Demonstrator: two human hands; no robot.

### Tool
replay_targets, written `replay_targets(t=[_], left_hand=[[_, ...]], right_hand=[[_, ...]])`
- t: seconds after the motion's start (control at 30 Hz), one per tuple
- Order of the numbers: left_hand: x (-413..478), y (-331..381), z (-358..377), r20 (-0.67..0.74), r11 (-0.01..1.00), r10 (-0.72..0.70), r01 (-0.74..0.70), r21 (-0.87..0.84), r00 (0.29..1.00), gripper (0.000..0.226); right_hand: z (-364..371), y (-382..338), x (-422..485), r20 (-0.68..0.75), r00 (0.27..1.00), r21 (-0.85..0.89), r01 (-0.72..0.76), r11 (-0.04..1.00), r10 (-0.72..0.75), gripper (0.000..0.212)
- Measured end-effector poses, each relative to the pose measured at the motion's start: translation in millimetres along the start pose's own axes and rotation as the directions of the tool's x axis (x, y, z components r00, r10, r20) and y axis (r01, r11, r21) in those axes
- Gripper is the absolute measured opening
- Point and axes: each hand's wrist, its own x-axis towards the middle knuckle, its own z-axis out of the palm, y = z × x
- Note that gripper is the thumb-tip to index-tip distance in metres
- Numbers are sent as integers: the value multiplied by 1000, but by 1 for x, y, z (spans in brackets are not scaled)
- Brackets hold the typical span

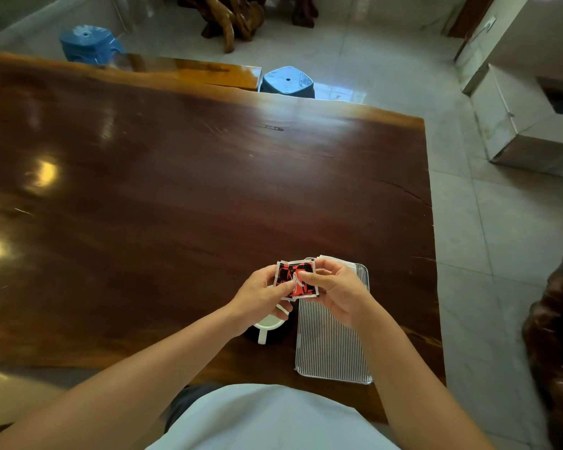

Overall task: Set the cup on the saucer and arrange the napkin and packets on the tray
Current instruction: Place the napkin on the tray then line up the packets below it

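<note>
The wooden table (176,190) is a broad, glossy, dark red-brown slab that fills most of the view. Near its front right corner lies the tray (332,345), a clear rectangle with fine ridged stripes and rounded corners, its long side running away from the person. Just left of the tray stands the white cup (267,324), its handle pointing toward the person. It sits on a dark round shape that looks like the saucer (290,321), though this blends into the wood. A folded white napkin (338,262) rests at the far end of the tray, partly hidden behind the fingers. The packets (294,279) are small squares printed in red and black with white sealed edges. There appear to be 2, overlapped, held in the air above the gap between cup and tray.

Both bare forearms reach forward from the bottom of the view and meet at the packets. The left hand (260,297) hangs over the cup, fingers curled, pinching the packets' left side. The right hand (335,287) is above the tray's far half, with thumb and bent fingers pinching the right side.
</note>
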Motion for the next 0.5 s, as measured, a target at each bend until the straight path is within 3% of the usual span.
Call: replay_targets(t=[0.23, 0.5], left_hand=[[5, 1, 1, -54, 998, 5, -1, 60, 999, 28], [6, -1, -1, -27, 998, -7, 5, -70, 1000, 30]], right_hand=[[3, 0, 4, -18, 1000, 5, -5, 1000, 5, 19], [1, 1, 5, 24, 1000, 26, -20, 999, 20, 24]])
